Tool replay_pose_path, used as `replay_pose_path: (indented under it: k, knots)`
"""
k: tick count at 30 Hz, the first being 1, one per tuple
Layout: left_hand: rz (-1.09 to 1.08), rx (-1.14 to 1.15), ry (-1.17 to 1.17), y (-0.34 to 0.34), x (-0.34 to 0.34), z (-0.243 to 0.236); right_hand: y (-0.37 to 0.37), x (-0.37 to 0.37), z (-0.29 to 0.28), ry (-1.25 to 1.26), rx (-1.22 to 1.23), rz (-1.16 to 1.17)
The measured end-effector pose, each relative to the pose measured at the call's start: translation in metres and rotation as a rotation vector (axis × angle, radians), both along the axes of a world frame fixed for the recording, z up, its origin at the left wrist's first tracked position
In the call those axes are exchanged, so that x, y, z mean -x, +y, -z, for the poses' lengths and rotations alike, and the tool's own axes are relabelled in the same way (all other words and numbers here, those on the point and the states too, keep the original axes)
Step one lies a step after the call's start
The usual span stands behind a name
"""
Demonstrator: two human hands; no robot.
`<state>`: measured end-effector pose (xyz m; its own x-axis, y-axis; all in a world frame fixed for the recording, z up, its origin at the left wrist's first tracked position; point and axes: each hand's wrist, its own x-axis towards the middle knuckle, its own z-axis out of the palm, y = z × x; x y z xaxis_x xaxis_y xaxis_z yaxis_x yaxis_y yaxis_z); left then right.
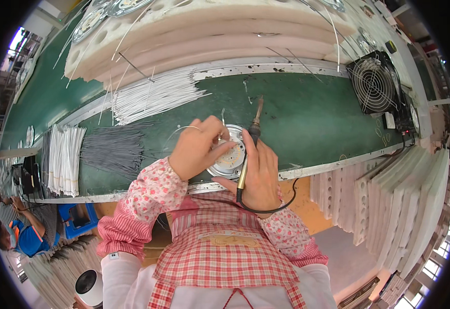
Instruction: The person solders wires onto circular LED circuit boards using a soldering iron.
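Brass and black, a soldering iron [243, 175] sits in the right hand [260, 172], whose fingers curl partly around it. The left hand [198, 148] is narrow, thumb and fingertips close together — whether they pinch a wire, I cannot tell — over a silver disc [229, 160] between both hands on the green tabletop [307, 118]. Beyond lie white wires [155, 98].

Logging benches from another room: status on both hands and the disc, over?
Left hand over round metal disc. Right hand holding soldering iron, tip pointing away from disc. Iron's cord looping by right sleeve.
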<state>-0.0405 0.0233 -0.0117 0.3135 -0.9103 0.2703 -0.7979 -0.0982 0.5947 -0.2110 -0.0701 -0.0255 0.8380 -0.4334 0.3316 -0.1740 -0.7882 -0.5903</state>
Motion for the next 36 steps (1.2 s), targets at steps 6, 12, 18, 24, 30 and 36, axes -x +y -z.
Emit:
replay_pose_path:
  k: [6, 12, 18, 24, 30, 36]
  knots:
    - [0.017, -0.035, -0.03, 0.026, -0.006, -0.016, -0.015, 0.005, -0.007, 0.008, -0.02, -0.008]
    - [0.093, -0.006, -0.221, 0.035, 0.013, 0.007, -0.011, 0.004, -0.009, 0.028, 0.013, -0.054]
    - [0.178, -0.03, 0.056, 0.025, -0.005, -0.011, -0.016, 0.006, -0.012, -0.025, 0.057, -0.05]
    - [0.073, -0.026, 0.158, 0.029, -0.007, -0.012, -0.027, 0.031, -0.037, -0.169, -0.234, -0.05]
    - [0.176, 0.01, 0.115, 0.021, -0.004, -0.003, -0.037, 0.036, -0.041, -0.1, -0.249, -0.167]
    - [0.21, -0.032, 0.124, 0.017, -0.005, 0.0, -0.039, 0.033, -0.036, -0.085, -0.305, -0.223]
